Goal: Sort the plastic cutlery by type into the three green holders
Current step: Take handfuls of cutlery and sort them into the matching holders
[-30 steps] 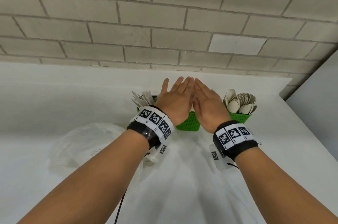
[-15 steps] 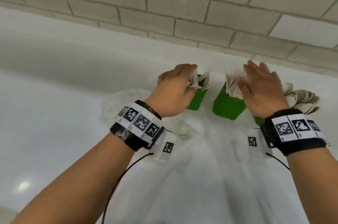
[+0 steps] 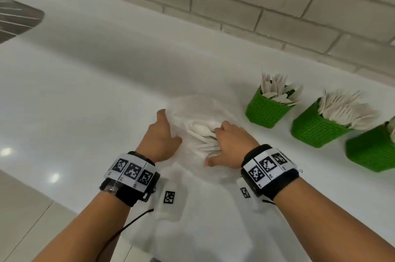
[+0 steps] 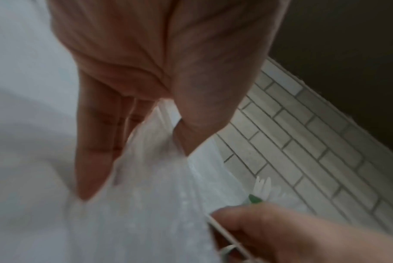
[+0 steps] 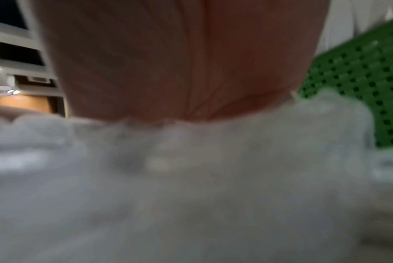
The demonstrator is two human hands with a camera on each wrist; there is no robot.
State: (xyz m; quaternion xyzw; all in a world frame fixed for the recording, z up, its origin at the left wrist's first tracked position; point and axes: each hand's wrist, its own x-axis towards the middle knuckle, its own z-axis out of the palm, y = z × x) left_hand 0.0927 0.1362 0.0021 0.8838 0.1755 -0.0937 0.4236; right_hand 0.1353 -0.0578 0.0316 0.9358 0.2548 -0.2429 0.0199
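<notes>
Third green holder (image 3: 372, 152) cut off (right edge), right hand (image 3: 229, 144) fingertips hidden

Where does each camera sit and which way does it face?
Head: above, looking down at both forearms, clear bag and green holders.
Left wrist: under the left hand, looking along its fingers to the bag; right hand shows.
Right wrist: blurred, low under the palm.
All share the bag.

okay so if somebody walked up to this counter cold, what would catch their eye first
Probably the three green holders, bright against the white counter along its right side, the two fully in view stuffed with white cutlery. Next, the left hand and right hand at a clear plastic bag holding more cutlery.
</notes>
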